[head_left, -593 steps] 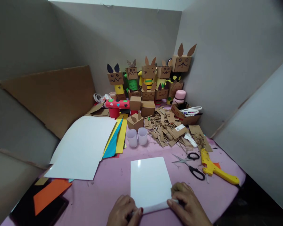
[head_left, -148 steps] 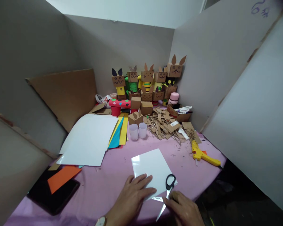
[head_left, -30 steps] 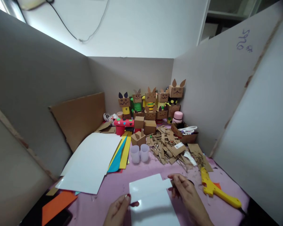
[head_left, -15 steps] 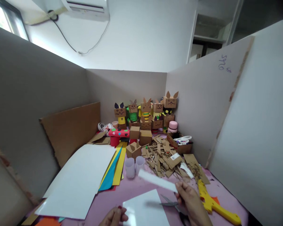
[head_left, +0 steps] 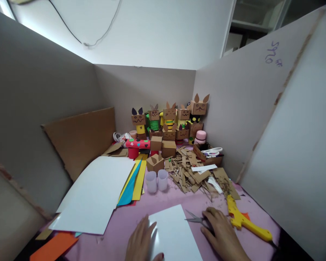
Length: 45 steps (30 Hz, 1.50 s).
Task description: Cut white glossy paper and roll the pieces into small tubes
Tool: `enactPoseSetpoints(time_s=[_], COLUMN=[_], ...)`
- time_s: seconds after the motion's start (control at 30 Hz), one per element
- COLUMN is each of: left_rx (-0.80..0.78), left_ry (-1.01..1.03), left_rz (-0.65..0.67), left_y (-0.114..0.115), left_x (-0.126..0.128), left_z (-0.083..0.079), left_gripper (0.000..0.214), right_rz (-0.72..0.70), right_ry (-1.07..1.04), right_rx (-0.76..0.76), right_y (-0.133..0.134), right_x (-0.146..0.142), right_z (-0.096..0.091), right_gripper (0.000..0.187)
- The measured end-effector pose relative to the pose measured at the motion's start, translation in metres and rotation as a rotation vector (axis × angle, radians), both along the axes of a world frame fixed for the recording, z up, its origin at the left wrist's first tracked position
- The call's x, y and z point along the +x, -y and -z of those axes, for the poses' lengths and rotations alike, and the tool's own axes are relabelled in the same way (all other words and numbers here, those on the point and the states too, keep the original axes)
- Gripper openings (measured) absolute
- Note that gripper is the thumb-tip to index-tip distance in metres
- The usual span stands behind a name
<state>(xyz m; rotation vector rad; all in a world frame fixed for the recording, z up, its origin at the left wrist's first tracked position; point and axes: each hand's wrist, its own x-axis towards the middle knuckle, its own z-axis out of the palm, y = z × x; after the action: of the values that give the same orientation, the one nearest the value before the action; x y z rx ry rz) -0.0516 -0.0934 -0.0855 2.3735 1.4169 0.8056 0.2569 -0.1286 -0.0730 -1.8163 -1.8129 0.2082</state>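
Note:
My left hand (head_left: 140, 239) lies with its fingers stretched out along the left edge of a white paper sheet (head_left: 172, 224). Its thumb, with a dark red nail, rests lower on the sheet. To the right of the sheet, my right hand (head_left: 220, 233) curls over the dark handles of a pair of scissors (head_left: 195, 218). The scissors' blades are slightly parted and point left towards the paper; the handles are mostly hidden by the fingers. A white paper strip (head_left: 204, 168) lies on the pile of cardboard scraps (head_left: 186, 174).
A yellow glue gun (head_left: 247, 223) lies at the right. Two translucent cups (head_left: 151, 182) stand ahead of the sheet. Large white sheets (head_left: 93, 195) and coloured paper (head_left: 130, 188) cover the left. Cardboard animal figures (head_left: 169, 114) stand at the back, between grey partitions (head_left: 143, 83).
The white strip has left my right hand and now lies on the scraps. My right hand has come down onto the scissors. My left hand has spread onto the sheet. The view has tilted down.

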Motion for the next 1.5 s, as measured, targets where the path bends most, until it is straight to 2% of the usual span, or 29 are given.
enactPoseSetpoints(time_s=[0.07,0.13,0.17,0.27,0.37,0.57,0.7,0.83,0.87,0.93,1.0,1.03,1.07,1.1,1.17,1.2,1.3,1.4,1.43,1.5], left_rx=[-0.063,-0.237,-0.270,-0.351,-0.365,-0.296,-0.269,-0.271,-0.279,-0.288,-0.245,-0.199,-0.164,-0.158,-0.241,-0.303,-0.394,-0.443,-0.478,-0.544], left_ry=[-0.116,-0.198,-0.195,-0.168,-0.160,-0.114,-0.061,0.064,0.116,0.205,0.223,0.204,0.158,0.093,-0.039,-0.063,-0.011,0.107,0.152,0.228], left_rz=[-0.042,-0.011,-0.022,-0.069,-0.098,-0.081,-0.069,-0.056,-0.040,0.037,0.188,0.265,0.333,0.380,0.415,0.400,0.321,0.264,0.221,0.085], left_y=[-0.002,-0.003,-0.004,-0.005,-0.003,-0.006,-0.009,-0.005,-0.002,0.003,0.008,0.010,0.012,0.014,0.017,0.019,0.022,0.021,0.019,0.012], left_x=[0.008,0.015,0.018,0.021,0.019,0.018,0.017,0.007,0.002,-0.008,-0.018,-0.022,-0.024,-0.026,-0.025,-0.023,-0.016,-0.008,-0.005,0.001], left_z=[-0.011,-0.028,-0.038,-0.059,-0.063,-0.052,-0.045,-0.038,-0.035,-0.028,-0.020,-0.017,-0.016,-0.016,-0.021,-0.026,-0.042,-0.054,-0.057,-0.059], left_gripper=[0.066,0.077,0.080,0.073,0.069,0.060,0.059,0.057,0.056,0.067,0.101,0.111,0.110,0.097,0.052,0.037,0.032,0.031,0.031,0.031], right_rz=[0.015,0.049,0.071,0.127,0.144,-0.004,0.003,-0.081,-0.083,-0.050,-0.013,-0.001,0.001,0.000,0.010,0.009,-0.099,-0.317,-0.358,-0.334], right_ry=[0.143,0.209,0.222,0.225,0.210,0.058,-0.240,-0.973,-1.148,-1.365,-1.451,-1.472,-1.478,-1.466,-1.366,-1.272,-0.917,-0.643,-0.571,-0.482], right_rx=[-0.015,-0.025,-0.028,-0.031,-0.026,-0.126,-0.171,-0.317,-0.341,-0.326,-0.269,-0.257,-0.266,-0.293,-0.364,-0.371,-0.229,-0.087,-0.098,-0.147], right_y=[0.001,-0.001,-0.003,-0.007,-0.004,0.015,0.017,0.014,0.013,0.011,0.009,0.009,0.009,0.010,0.014,0.017,0.028,0.035,0.036,0.033], right_x=[0.000,-0.003,-0.005,-0.006,-0.011,-0.049,-0.070,-0.076,-0.076,-0.076,-0.075,-0.074,-0.074,-0.072,-0.067,-0.063,-0.047,-0.037,-0.037,-0.043], right_z=[0.000,-0.004,-0.006,-0.011,-0.015,-0.014,-0.013,-0.021,-0.023,-0.025,-0.023,-0.022,-0.020,-0.017,-0.013,-0.011,-0.010,-0.013,-0.014,-0.016], right_gripper=[0.029,0.027,0.028,0.032,0.032,0.012,0.011,0.017,0.025,0.052,0.077,0.081,0.078,0.070,0.050,0.044,0.053,0.071,0.064,0.042])
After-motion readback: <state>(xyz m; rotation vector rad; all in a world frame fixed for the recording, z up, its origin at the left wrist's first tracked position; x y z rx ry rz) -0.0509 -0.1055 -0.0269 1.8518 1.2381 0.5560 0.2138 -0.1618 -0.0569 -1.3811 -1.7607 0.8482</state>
